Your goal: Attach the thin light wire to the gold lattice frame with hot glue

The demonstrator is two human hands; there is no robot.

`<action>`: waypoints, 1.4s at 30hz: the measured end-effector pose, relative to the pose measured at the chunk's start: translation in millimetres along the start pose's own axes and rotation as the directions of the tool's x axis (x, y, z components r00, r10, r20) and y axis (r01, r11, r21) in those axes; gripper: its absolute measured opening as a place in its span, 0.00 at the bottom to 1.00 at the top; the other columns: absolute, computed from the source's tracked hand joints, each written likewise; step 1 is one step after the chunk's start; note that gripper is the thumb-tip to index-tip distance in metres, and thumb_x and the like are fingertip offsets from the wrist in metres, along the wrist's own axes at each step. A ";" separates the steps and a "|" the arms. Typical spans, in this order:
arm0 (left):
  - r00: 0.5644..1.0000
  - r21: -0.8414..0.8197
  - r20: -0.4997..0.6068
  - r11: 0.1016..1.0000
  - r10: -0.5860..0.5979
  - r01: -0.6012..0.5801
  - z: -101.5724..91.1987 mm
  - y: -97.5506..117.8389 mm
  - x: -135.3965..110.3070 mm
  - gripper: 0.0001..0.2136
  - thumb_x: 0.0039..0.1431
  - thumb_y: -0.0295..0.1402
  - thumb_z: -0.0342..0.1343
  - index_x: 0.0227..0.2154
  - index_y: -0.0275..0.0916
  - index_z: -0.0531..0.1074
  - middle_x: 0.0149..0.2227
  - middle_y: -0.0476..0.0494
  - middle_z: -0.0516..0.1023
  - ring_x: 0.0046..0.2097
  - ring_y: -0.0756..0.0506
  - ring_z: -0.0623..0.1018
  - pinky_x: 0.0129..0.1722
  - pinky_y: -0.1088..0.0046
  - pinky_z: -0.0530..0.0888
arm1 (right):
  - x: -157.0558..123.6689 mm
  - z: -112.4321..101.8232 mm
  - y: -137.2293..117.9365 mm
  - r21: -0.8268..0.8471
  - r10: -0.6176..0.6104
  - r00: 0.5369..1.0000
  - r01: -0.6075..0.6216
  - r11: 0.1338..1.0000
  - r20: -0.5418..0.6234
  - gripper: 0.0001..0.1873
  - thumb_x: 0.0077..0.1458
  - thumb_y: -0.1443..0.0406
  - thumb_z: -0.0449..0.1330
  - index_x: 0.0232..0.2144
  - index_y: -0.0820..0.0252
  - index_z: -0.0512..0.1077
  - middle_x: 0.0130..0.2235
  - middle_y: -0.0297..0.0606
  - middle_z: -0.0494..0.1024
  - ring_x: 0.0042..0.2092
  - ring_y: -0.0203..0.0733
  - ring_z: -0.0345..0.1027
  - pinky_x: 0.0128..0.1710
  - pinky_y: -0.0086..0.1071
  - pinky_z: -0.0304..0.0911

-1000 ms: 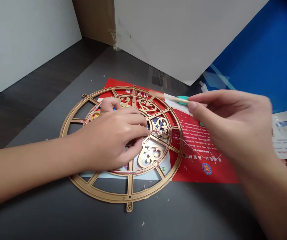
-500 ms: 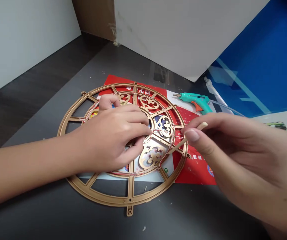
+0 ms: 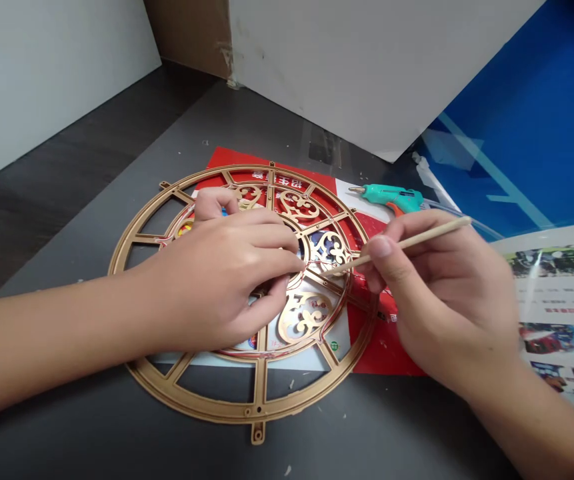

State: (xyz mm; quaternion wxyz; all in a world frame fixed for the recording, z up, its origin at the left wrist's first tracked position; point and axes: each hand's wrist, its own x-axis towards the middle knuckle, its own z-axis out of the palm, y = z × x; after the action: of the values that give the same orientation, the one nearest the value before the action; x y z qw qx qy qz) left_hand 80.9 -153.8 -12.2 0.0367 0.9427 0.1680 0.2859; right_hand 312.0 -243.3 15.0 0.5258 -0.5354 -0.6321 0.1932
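A round gold openwork frame (image 3: 191,401) with spokes and scroll ornaments lies on the table. My left hand (image 3: 237,267) rests across its middle, fingers bent and closed at the inner ring. From those fingertips a thin red wire (image 3: 339,261) runs right along a spoke; the thumb's grip is partly hidden. My right hand (image 3: 431,287) pinches a thin wooden stick (image 3: 431,232) between thumb and fingers over the frame's right side. The stick's far tip points at the spoke and wire near the centre. More red wire (image 3: 287,352) follows the middle ring.
A teal glue gun (image 3: 387,195) lies behind my right hand. Under the frame is a red and white printed sheet (image 3: 391,357); another printed sheet (image 3: 557,300) is at the right. White panels (image 3: 347,67) stand behind. Small scraps dot the grey table (image 3: 117,440).
My right hand has moved left and turned. The stick now lies flatter, its tip shifted from beside the lower scroll to the spoke nearer the centre. My left hand stays in place.
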 end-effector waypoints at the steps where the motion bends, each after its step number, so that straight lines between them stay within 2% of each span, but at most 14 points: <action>1: 1.000 0.000 0.000 1.000 0.000 0.000 0.2 -0.2 0.1 0.15 0.74 0.30 0.53 0.35 0.42 0.84 0.44 0.42 0.91 0.45 0.38 0.87 0.43 0.53 0.71 | -0.7 2.6 4.2 -0.002 0.007 1.000 -0.007 1.000 0.017 0.08 0.72 0.66 0.69 0.38 0.52 0.75 0.32 0.31 0.80 0.28 0.37 0.75 0.24 0.32 0.69; 4: 1.000 0.001 0.006 1.000 0.001 -0.001 0.7 -0.3 0.7 0.15 0.75 0.30 0.52 0.36 0.43 0.84 0.44 0.43 0.91 0.46 0.38 0.88 0.43 0.54 0.72 | -5.5 5.7 12.2 -0.077 -0.011 0.999 0.014 0.997 0.038 0.07 0.78 0.61 0.64 0.42 0.51 0.76 0.34 0.34 0.82 0.29 0.39 0.75 0.25 0.34 0.69; 8: 1.000 0.000 0.008 1.000 -0.001 0.001 0.7 -0.2 1.0 0.14 0.75 0.30 0.53 0.37 0.43 0.83 0.44 0.44 0.91 0.47 0.38 0.88 0.45 0.54 0.73 | -12.3 6.8 16.4 -0.147 -0.043 0.998 0.048 0.988 0.035 0.08 0.80 0.59 0.60 0.42 0.49 0.73 0.34 0.36 0.80 0.31 0.43 0.76 0.29 0.38 0.74; 21: 0.999 -0.012 0.040 1.000 -0.015 0.015 -1.0 -1.7 1.4 0.15 0.75 0.31 0.53 0.35 0.45 0.83 0.43 0.45 0.90 0.46 0.39 0.86 0.45 0.53 0.71 | -17.3 9.6 25.2 -0.211 -0.060 0.995 0.077 0.975 0.086 0.10 0.80 0.56 0.59 0.42 0.50 0.72 0.37 0.39 0.82 0.35 0.45 0.80 0.31 0.41 0.77; 30: 0.996 -0.036 0.083 0.999 -0.035 0.038 -2.6 -3.1 -0.4 0.14 0.75 0.32 0.54 0.36 0.47 0.84 0.45 0.45 0.90 0.47 0.39 0.86 0.49 0.54 0.76 | -12.6 10.5 21.2 -0.194 -0.106 0.982 0.136 0.971 0.154 0.07 0.79 0.63 0.58 0.42 0.49 0.71 0.35 0.35 0.79 0.34 0.44 0.79 0.32 0.39 0.75; 34: 0.996 -0.025 0.084 0.999 -0.039 0.041 -1.9 -2.8 -0.1 0.14 0.76 0.33 0.54 0.35 0.47 0.84 0.45 0.45 0.91 0.49 0.39 0.87 0.49 0.54 0.76 | -15.7 9.4 23.1 -0.215 -0.113 0.987 0.135 0.967 0.111 0.05 0.80 0.61 0.57 0.45 0.48 0.71 0.38 0.38 0.82 0.35 0.46 0.79 0.33 0.43 0.77; 38: 0.999 -0.007 0.050 1.000 -0.009 0.010 0.7 -1.4 0.3 0.16 0.76 0.31 0.52 0.33 0.44 0.83 0.44 0.44 0.90 0.47 0.38 0.87 0.46 0.53 0.74 | -18.4 7.6 25.3 -0.258 -0.154 0.987 0.158 0.953 0.035 0.05 0.81 0.61 0.57 0.45 0.47 0.71 0.39 0.40 0.82 0.33 0.47 0.77 0.31 0.45 0.75; 42: 0.999 -0.005 0.044 1.000 -0.001 0.001 0.3 -0.8 -0.6 0.16 0.76 0.30 0.53 0.34 0.43 0.83 0.44 0.43 0.90 0.47 0.38 0.86 0.45 0.53 0.72 | -18.2 7.3 25.6 -0.257 -0.190 0.980 0.197 0.946 0.052 0.05 0.78 0.64 0.59 0.45 0.47 0.71 0.38 0.39 0.81 0.33 0.46 0.76 0.31 0.44 0.75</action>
State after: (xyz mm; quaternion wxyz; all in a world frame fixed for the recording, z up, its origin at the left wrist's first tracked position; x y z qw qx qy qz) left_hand 80.4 -153.2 -12.9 0.0428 0.9485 0.1671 0.2656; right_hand 315.5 -248.0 -16.7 0.4586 -0.5328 -0.7085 0.0630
